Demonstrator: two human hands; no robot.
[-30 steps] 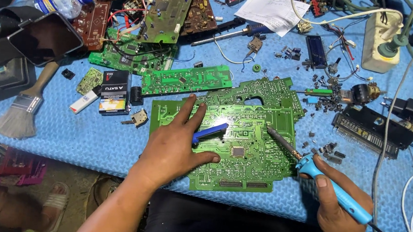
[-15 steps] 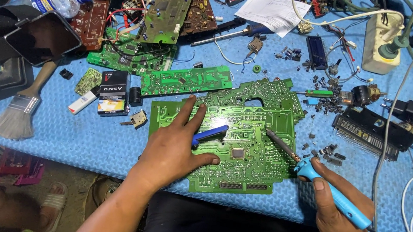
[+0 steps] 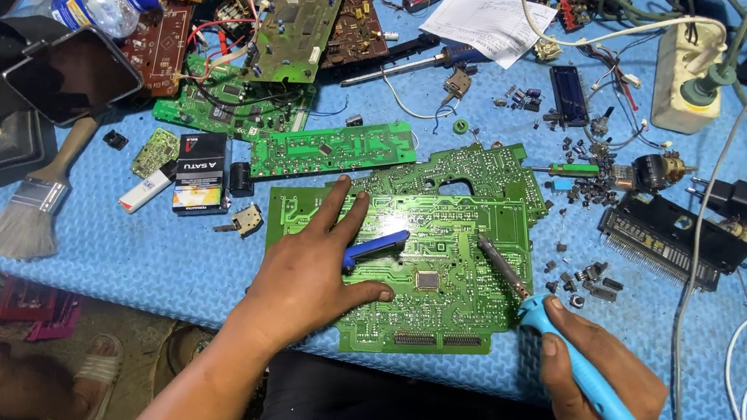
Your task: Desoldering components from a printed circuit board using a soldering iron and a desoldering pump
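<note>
A bumpy blue foam mat (image 3: 118, 251) covers the work table, and it is crowded with electronic parts.

The biggest thing in the middle is a large green circuit board (image 3: 469, 245) lying flat on the mat, right in front of the person. Behind it lies a long narrow green circuit board (image 3: 334, 148), and more boards are piled at the back.

The left hand (image 3: 314, 272) comes in from the bottom with the arm slanting up. It rests flat on the left part of the large board, palm down, fingers spread and pressing on the board. A small blue tool (image 3: 377, 246) sticks out from under the fingers, lying on the board. I cannot tell if the hand grips it or just rests over it.

The right hand (image 3: 601, 383) sits at the lower right, off the edge of the board. It is closed around the light blue handle of a soldering iron (image 3: 551, 338), held like a fat pencil. The dark metal tip (image 3: 491, 252) points up and to the left and sits on the large board, near a small black square chip (image 3: 427, 280).

On the left lie a paintbrush with a wooden handle (image 3: 37, 199), a small black and yellow box (image 3: 199, 174) and a white lighter (image 3: 144, 192). A clear plastic bottle with a blue cap (image 3: 103, 6) lies at the back. A white power strip (image 3: 687, 75) stands at the far right, with many tiny black parts (image 3: 584, 278) scattered near it.
</note>
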